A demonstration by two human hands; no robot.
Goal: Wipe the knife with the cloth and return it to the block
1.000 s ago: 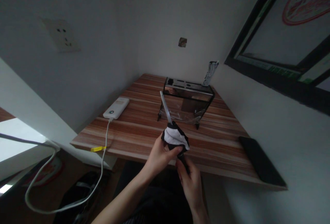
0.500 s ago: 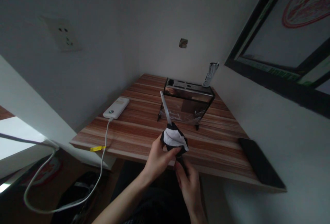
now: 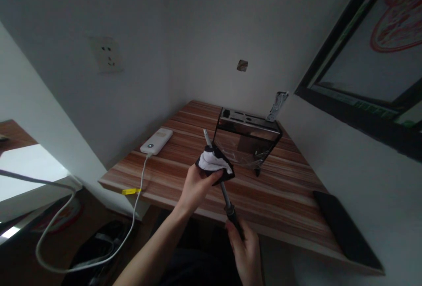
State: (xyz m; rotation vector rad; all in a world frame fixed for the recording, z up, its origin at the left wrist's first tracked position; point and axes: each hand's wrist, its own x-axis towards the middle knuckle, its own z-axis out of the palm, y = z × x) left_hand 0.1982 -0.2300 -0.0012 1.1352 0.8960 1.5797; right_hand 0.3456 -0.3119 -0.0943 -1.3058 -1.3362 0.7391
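Note:
My right hand [image 3: 245, 244] is closed round the black handle of a sharpening steel [image 3: 225, 194], a slim grey metal rod. The rod slants up and away to the left, its tip above the table. My left hand [image 3: 198, 185] pinches a folded black and white cloth [image 3: 214, 163] wrapped about the middle of the rod, thumb on top. Bare metal shows on both sides of the cloth. Beyond it stands a knife block [image 3: 249, 134] with a slotted dark top and clear front. A plastic-wrapped item [image 3: 277, 106] sticks up from its right end.
A white power bank [image 3: 157, 141] lies at left on the wooden table [image 3: 178, 163], its white cable [image 3: 133, 220] hanging over the edge by a yellow tag [image 3: 131, 191]. A black phone-like slab [image 3: 347, 229] lies at the right edge. Walls enclose the back.
The cloth and my left hand have moved up the rod, away from the handle. My right hand is lower and farther from the left, exposing the lower rod. The view has shifted slightly.

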